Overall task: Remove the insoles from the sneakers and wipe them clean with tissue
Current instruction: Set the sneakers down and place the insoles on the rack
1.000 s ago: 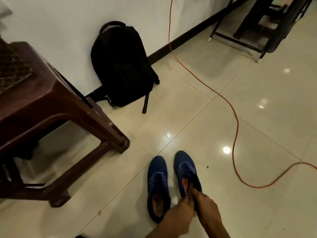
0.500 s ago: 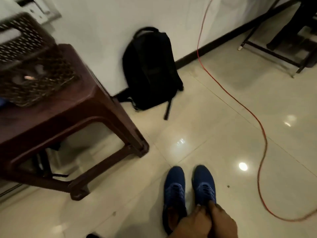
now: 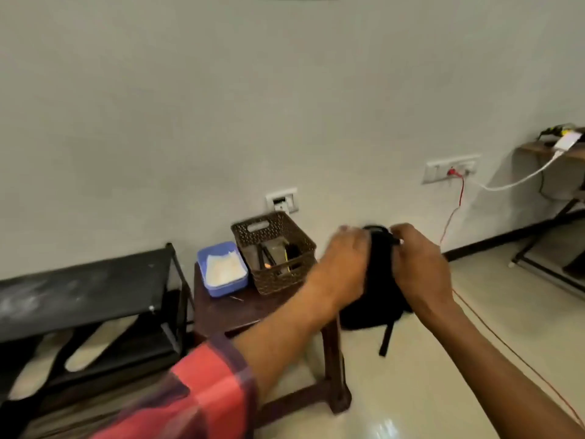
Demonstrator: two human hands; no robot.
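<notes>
Before the wall (image 3: 285, 90), the left hand (image 3: 345, 258) and right hand (image 3: 418, 261) are raised close together, fingers curled toward a dark shape between them. With the blur and the black backpack (image 3: 373, 308) behind, I cannot tell what, if anything, they hold. Left of them, on the counter (image 3: 228, 308), white tissue (image 3: 221, 267) fills a blue tub (image 3: 228, 288) beside a brown basket (image 3: 275, 277). Farther left stands a black rack (image 3: 82, 289).

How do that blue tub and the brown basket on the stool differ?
The blue tub is low, smooth-walled and holds white tissue; the brown basket is taller, perforated and holds dark pen-like items. Both are open-topped and sit side by side on the stool.
</notes>
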